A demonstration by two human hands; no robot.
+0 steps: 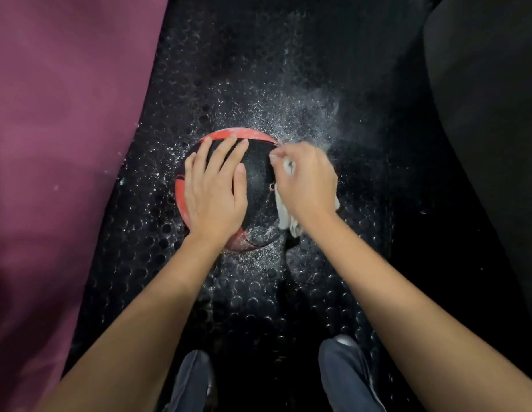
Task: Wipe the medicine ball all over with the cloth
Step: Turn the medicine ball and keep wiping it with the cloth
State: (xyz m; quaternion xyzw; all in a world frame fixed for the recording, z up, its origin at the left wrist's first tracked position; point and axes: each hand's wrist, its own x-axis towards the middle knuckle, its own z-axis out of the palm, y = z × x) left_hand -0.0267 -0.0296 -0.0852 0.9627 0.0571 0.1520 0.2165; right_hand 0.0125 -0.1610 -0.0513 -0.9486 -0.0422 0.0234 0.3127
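Head view, medicine ball (258, 171) under left hand (212, 194)

Black studded floor mat (288, 307), dusted white, bears the medicine ball (258, 171).

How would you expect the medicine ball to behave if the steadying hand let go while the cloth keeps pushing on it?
The medicine ball is round and sits on a studded floor mat, so it would probably roll. The left hand lies flat on top, seemingly steadying it. The white powder on the ball may make it slippery.
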